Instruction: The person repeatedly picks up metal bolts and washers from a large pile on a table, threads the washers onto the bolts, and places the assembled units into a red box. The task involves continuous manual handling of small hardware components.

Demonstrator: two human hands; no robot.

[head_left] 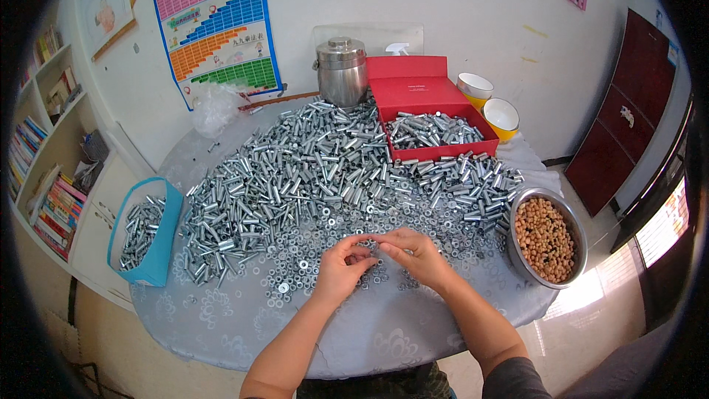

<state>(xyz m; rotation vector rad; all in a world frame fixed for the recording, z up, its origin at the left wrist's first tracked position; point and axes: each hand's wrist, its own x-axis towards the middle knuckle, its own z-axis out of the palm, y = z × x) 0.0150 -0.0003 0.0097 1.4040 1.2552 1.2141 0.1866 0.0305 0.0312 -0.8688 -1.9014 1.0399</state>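
Both of my hands meet over the near edge of a heap of small metal parts. My left hand [341,267] is closed, its fingertips curled toward the thumb. Its index finger reaches the pinched fingertips of my right hand [416,257]. Whatever sits between the fingers is too small or hidden to make out. Under and around them lie many loose metal nuts and washers [295,258]. Behind these spreads a large pile of shiny metal sleeves and bolts [295,170].
A blue open box [162,240] of metal parts stands left, a red lidded box [443,153] of sleeves at the back. On the right is a steel bowl [580,251] of brownish round pieces. A steel canister [341,74], two yellow-white bowls [502,114] and a plastic bag [216,109] line the back.
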